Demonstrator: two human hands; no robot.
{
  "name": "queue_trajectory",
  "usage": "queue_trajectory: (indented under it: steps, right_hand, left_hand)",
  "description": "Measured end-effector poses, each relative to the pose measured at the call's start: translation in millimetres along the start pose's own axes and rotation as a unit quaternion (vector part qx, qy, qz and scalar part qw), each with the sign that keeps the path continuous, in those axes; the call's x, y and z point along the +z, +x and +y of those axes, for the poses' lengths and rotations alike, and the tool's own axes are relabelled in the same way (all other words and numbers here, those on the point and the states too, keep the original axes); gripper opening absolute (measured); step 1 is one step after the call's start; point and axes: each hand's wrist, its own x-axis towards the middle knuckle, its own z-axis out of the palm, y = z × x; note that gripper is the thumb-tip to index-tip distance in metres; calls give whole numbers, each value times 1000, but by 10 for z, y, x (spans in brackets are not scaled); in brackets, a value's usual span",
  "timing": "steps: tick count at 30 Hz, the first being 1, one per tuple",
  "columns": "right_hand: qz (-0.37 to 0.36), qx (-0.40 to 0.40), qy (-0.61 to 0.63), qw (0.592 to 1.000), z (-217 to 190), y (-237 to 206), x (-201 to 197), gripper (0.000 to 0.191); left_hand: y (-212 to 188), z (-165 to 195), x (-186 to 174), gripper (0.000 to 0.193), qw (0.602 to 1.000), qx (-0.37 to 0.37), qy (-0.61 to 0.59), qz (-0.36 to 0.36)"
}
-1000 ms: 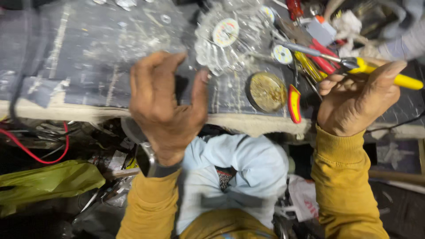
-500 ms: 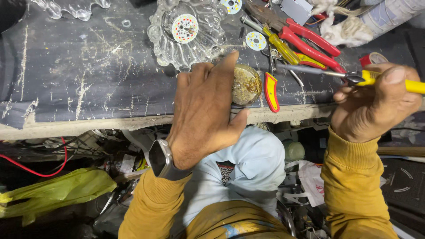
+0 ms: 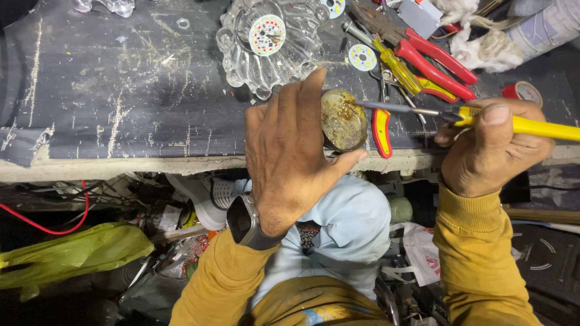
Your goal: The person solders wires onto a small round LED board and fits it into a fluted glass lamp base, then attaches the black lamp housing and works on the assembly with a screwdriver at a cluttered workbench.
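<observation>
A scratched dark workbench (image 3: 121,102) carries a glass dish (image 3: 272,45) just above the left hand (image 3: 290,157). Red pliers (image 3: 435,57) and a yellow screwdriver (image 3: 396,63) lie above the right hand (image 3: 489,148), with a small round tin (image 3: 343,121) between the hands.

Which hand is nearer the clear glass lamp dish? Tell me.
Left. The left hand holds the round tin just below the glass dish, fingertips close to its rim. The right hand, with the yellow-handled soldering iron, sits farther off to the right.
</observation>
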Motion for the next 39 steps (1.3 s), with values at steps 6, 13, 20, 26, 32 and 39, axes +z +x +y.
queue_trajectory:
  steps: [6,13,20,26,32,39]
  right_hand:
    - [-6,9,-1,1000,113,25,78,38]
    - [-16,15,0,1000,146,22,105,36]
    - [-19,13,10,1000,153,19,106,36]
    - [-19,22,15,999,156,27,111,38]
    - [-23,30,5,999,154,9,116,38]
    - [-17,54,6,998,112,21,132,44]
  left_hand:
    - [9,-45,1,114,1000,-6,-7,-3]
    - [7,-74,16,117,1000,-8,-7,-4]
    - [5,-84,15,117,1000,-7,-10,-7]
    - [-8,-93,-5,118,1000,1,-10,1]
    - [-32,-89,-26,118,1000,1,-4,-2]
    - [-37,-94,-54,118,1000,10,-3,3]
